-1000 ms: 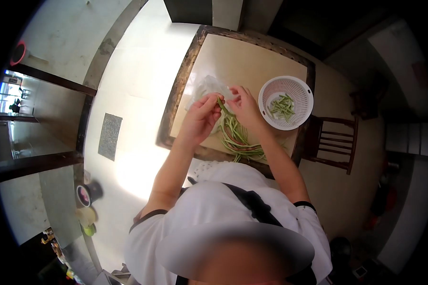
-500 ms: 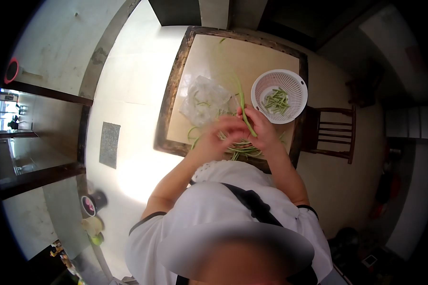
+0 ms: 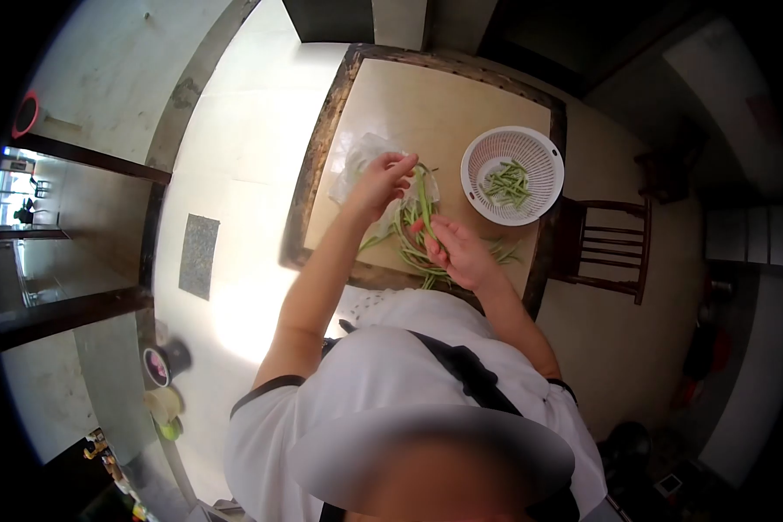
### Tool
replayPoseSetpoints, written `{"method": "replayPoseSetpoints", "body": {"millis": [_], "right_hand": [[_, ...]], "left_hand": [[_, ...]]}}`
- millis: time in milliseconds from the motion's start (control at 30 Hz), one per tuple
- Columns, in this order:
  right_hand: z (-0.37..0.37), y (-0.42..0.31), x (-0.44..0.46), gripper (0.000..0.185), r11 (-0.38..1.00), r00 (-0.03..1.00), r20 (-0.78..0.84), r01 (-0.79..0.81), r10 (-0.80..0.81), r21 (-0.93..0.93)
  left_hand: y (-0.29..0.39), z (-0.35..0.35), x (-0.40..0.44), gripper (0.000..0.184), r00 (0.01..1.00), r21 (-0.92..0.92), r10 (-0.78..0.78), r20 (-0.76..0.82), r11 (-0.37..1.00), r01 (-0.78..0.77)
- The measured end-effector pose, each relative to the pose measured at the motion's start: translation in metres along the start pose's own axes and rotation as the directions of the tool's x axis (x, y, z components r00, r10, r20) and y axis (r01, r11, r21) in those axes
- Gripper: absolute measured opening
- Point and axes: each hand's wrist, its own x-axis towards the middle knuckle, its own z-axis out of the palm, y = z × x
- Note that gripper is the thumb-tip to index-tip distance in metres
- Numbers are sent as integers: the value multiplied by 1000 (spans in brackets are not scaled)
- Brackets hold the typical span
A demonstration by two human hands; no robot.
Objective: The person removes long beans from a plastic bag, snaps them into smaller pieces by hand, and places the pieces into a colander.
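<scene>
Over the table (image 3: 487, 96), the right hand (image 3: 461, 250) grips green beans (image 3: 424, 202); whether the left hand (image 3: 383, 184) does is unclear.

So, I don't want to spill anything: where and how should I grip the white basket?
Probably by opposite sides of the rim, one hand each, from above: the white basket stands upright, its round rim is bare, and the green beans lie low inside.

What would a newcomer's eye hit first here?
First, the round white slotted plastic basket of short green bean pieces, on the dark-edged table's right side. Then the bare left hand and right hand over long green beans near the person, beside a crumpled translucent plastic bag.
</scene>
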Motion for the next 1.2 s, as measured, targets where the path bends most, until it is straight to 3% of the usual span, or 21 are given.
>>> {"method": "replayPoseSetpoints", "body": {"millis": [67,100,167,200,400,467,533,567,633,667,733,767,800,833,867,933,1033,1100,1167,1200], "right_hand": [[1,0,-1,24,995,999,-26,24,-27,-98],[0,1,-1,25,993,999,-34,14,-18,-114],[-1,5,0,25,992,999,-42,0,-5,-127],[-2,7,1,26,988,999,-53,-2,-6,-154],[-4,12,4,25,968,993,-113,-40,13,-246],[-6,13,5,24,967,994,-110,-30,2,-253],[-4,15,6,22,702,890,-110,267,-442,-660],[-1,13,7,22,701,890,-108,268,-442,-661],[7,7,5,20,197,629,162,462,-761,-865],[13,4,1,20,197,628,163,462,-761,-865],[23,-1,-12,21,-90,503,530,661,-683,-745],[21,-1,-10,21,-94,501,530,660,-684,-745],[17,2,-8,21,445,737,224,590,-638,-674],[13,5,-7,22,853,921,-21,353,-390,-386],[4,6,-2,22,853,921,-22,351,-389,-386],[-11,-2,16,24,981,964,-210,181,-163,69],[-10,-2,19,23,994,983,-152,94,-101,-55],[-5,1,22,21,990,995,-85,41,-53,-138],[0,4,26,15,842,926,-99,283,-365,-458],[2,4,24,15,841,925,-98,285,-367,-459]], "left_hand": [[-8,-4,0,24,981,40,-115,-155,992,122],[-10,-8,0,24,982,42,-115,-153,992,122],[-13,-16,-1,24,986,-173,-98,134,978,120],[-11,-17,-1,24,987,-175,-98,130,977,120],[0,-26,0,22,989,-214,67,134,976,-37],[6,-24,1,20,987,-297,158,6,943,-149],[2,-27,6,20,991,-368,130,-9,922,-124],[0,-28,8,21,995,-438,97,-24,894,-98],[-2,-21,10,19,994,-535,75,-79,838,-106],[-3,-18,11,17,990,-624,46,-130,773,-118],[1,-37,20,15,960,-697,95,-263,669,-257],[3,-43,17,16,964,-631,101,-244,738,-238],[8,-38,11,16,966,-631,103,-239,739,-235],[11,-31,3,18,978,-497,134,-160,845,-197],[12,-27,-5,19,985,-343,153,-76,924,-170],[8,-16,-14,19,985,-304,171,-9,938,-166],[3,5,-21,16,983,-90,186,4,979,-185],[0,10,-21,16,980,-94,197,-14,976,-197],[-1,10,-21,16,978,-78,207,-27,975,-209],[-2,9,-19,16,978,-78,209,-25,975,-210]]}}
